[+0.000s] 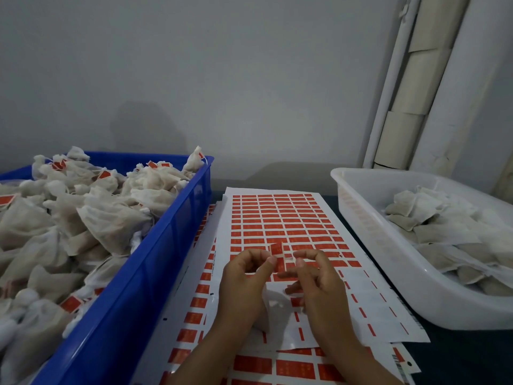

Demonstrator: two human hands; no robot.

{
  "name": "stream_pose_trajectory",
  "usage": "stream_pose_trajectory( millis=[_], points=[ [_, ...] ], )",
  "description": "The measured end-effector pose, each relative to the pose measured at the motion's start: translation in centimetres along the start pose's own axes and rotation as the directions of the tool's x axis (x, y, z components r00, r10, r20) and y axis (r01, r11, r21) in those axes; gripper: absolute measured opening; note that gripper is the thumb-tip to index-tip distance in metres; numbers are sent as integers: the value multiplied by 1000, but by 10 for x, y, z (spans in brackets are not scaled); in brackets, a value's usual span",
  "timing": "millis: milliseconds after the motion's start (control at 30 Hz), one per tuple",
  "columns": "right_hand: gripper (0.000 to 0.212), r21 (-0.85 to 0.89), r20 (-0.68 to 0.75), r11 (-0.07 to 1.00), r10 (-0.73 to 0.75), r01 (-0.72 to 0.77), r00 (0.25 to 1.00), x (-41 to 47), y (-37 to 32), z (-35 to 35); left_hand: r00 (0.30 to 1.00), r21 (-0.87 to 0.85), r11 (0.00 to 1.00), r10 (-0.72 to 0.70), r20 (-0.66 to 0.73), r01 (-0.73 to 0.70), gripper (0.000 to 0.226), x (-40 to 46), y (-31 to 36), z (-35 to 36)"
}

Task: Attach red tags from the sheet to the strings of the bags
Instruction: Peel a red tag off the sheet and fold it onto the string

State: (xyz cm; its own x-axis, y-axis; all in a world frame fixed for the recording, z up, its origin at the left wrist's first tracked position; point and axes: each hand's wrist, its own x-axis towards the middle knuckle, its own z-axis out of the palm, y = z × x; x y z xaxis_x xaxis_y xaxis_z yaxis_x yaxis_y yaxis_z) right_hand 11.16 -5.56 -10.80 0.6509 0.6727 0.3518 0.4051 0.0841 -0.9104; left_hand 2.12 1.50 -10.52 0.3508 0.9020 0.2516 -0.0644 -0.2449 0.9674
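A white sheet (280, 215) covered with rows of red tags lies on the table between two bins. Above it, my left hand (244, 284) pinches a peeled red tag (276, 249) between thumb and forefinger. My right hand (316, 282) pinches the thin white string (290, 257) next to that tag. A small white bag (268, 304) hangs below, partly hidden between my hands. The tag and the string meet at my fingertips.
A blue crate (155, 259) on the left is heaped with white bags, several bearing red tags. A white tub (369, 240) on the right holds more white bags. More tag sheets (277, 365) lie underneath. Pale rolls (416, 87) lean against the wall at the back right.
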Motion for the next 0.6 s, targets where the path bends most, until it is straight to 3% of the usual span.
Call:
stream_pose_trajectory(
  millis=[67, 300, 600],
  points=[
    [24, 43, 11, 999, 17, -18, 1000, 0, 0, 0, 1000, -13, 1000, -8, 23, 8, 8, 0, 1, 0],
    [17, 105, 66, 992, 58, -65, 996, 2, 4, 0, 995, -29, 999, -28, 94, 31, 9, -2, 2, 2],
    [13, 73, -41, 997, -35, 38, 999, 3, 4, -2, 996, 6, 1000, -30, 82, 30, 9, -3, 2, 3]
  ],
)
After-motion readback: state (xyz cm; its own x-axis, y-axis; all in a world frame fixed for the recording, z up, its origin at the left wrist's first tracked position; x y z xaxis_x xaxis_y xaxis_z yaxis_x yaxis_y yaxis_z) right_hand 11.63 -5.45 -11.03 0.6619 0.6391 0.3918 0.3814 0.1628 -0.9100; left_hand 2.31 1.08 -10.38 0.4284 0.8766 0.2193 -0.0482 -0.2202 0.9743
